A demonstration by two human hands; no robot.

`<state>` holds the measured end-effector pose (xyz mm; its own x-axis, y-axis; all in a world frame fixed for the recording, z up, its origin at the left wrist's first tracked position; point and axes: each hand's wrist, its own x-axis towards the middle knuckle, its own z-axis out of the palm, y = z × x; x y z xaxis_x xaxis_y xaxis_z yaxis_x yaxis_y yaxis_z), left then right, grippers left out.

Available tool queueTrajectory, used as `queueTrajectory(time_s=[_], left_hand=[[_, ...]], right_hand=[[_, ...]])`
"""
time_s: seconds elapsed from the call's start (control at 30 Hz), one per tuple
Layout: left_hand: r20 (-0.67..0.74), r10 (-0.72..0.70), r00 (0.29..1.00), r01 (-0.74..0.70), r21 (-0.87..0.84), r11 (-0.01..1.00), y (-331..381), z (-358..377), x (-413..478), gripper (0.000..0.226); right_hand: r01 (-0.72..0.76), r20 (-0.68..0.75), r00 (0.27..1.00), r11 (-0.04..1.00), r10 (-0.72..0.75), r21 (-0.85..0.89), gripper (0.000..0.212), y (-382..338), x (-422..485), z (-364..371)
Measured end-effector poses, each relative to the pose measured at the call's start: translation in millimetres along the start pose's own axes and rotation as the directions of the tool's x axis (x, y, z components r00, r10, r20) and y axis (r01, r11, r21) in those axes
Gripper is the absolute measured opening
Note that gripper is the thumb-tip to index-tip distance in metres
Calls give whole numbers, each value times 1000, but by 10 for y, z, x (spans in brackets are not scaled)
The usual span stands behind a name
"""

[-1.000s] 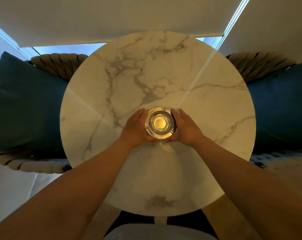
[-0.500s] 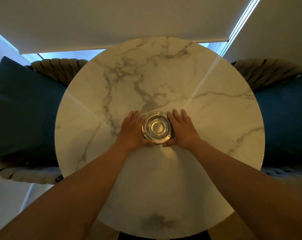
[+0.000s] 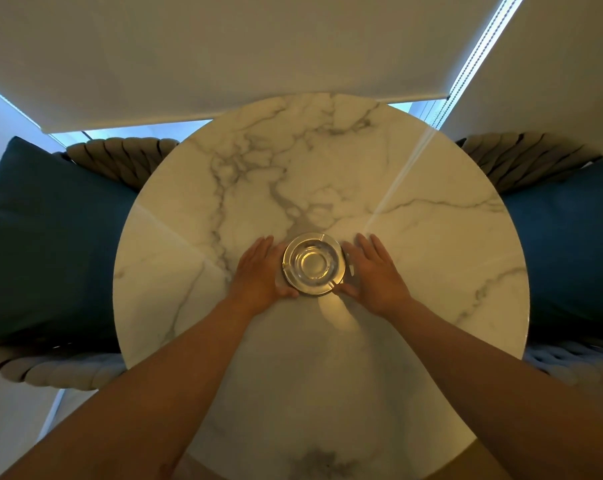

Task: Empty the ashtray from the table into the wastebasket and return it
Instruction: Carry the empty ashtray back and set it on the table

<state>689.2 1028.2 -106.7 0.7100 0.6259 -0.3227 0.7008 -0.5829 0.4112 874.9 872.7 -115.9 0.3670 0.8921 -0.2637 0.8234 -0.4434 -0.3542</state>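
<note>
A round clear glass ashtray (image 3: 313, 264) stands on the white marble table (image 3: 414, 258), near its middle, and looks empty. My left hand (image 3: 258, 271) lies flat on the table against the ashtray's left rim, fingers straight and pointing away from me. On the other side, my right hand (image 3: 376, 271) also lies flat; a thin gap shows between its fingers and the rim, and its thumb rests near the front edge. Neither hand curls around the glass. No wastebasket is in view.
Two woven armchairs flank the round table, each with a dark teal cushion: one on the left (image 3: 50, 244), one on the right (image 3: 570, 244). A lowered roller blind (image 3: 258, 46) hangs beyond the table's far edge, its bead chain (image 3: 473, 53) at the right.
Both hands held the ashtray a second ago. It now rests on the table, the fingers have straightened and spread flat, and the right hand has drawn slightly off the rim.
</note>
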Motion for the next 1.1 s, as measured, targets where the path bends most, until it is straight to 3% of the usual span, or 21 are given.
queueTrajectory(time_s=[0.5, 0.83, 1.0, 1.1], left_hand=[[11, 7, 1000, -6, -21, 1000, 111, 5, 109, 107], [-13, 8, 1000, -8, -19, 1000, 85, 23, 90, 104], [-113, -5, 994, 0, -48, 999, 56, 20, 40, 105], [-79, 7, 997, -9, -29, 1000, 85, 18, 57, 108]], right_hand=[[-11, -18, 1000, 999, 11, 32, 102, 76, 26, -3], [6, -53, 999, 1000, -6, 0, 87, 96, 69, 11], [29, -88, 996, 999, -30, -12, 71, 102, 70, -5], [33, -76, 997, 999, -35, -30, 73, 96, 67, 2]])
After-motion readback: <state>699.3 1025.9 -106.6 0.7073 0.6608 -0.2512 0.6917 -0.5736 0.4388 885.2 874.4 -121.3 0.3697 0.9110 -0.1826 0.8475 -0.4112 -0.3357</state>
